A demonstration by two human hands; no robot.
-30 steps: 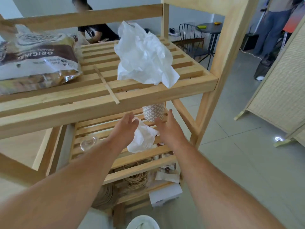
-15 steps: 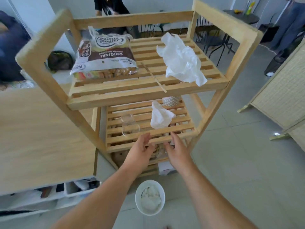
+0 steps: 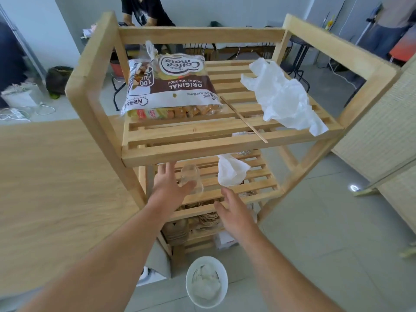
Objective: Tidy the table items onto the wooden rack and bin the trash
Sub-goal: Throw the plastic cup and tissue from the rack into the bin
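Observation:
The wooden rack [image 3: 225,147] stands in front of me. Its top shelf holds a Coffee mate bag [image 3: 171,86], a thin wooden stick [image 3: 244,119] and a crumpled white plastic bag [image 3: 286,97]. On the middle shelf lie a clear glass [image 3: 191,179] and a white tissue [image 3: 231,171]. My left hand [image 3: 167,188] is open just in front of the glass, not gripping it. Empty and with fingers spread, my right hand [image 3: 236,210] hovers at the middle shelf's front edge, below the tissue. A white bin [image 3: 206,281] with crumpled paper stands on the floor below.
The wooden table [image 3: 56,188] is on the left. Coiled rope or woven items [image 3: 209,218] lie on the rack's lower shelf. A woven screen [image 3: 382,131] stands to the right. People are at the back; one sits behind the rack at the back [image 3: 146,10].
My view has risen and pulled back from the rack. Both hands drew away from the tissue, which stays on the middle shelf; my left hand now sits in front of the glass.

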